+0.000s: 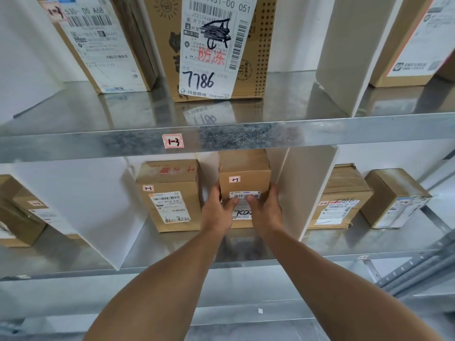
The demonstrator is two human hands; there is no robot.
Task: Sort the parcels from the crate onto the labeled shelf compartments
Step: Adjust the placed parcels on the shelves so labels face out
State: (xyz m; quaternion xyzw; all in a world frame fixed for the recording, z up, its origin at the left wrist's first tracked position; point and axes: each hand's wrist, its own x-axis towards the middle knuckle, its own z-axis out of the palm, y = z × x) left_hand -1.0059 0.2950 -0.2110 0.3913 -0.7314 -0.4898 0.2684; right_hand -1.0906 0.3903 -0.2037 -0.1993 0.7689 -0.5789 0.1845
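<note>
Together the two hands, left hand (216, 214) and right hand (266, 212), clasp one parcel (245, 174) beside a second parcel (172, 183).

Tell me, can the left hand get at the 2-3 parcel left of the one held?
Probably yes, once freed: the left hand grips the 7022 parcel, but the neighbouring parcel stands right beside it, front face unobstructed.

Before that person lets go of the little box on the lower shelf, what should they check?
1. Sticker on the small cardboard box reads 2-3, matching the neighbouring box: ok.
2. Compartment label on the lower shelf edge: cannot tell, too small.
3. Box upright, barcode label facing out: ok.
4. Base flat on shelf: cannot tell.
5. Both the left hand and right hand hold its sides: ok.
</note>
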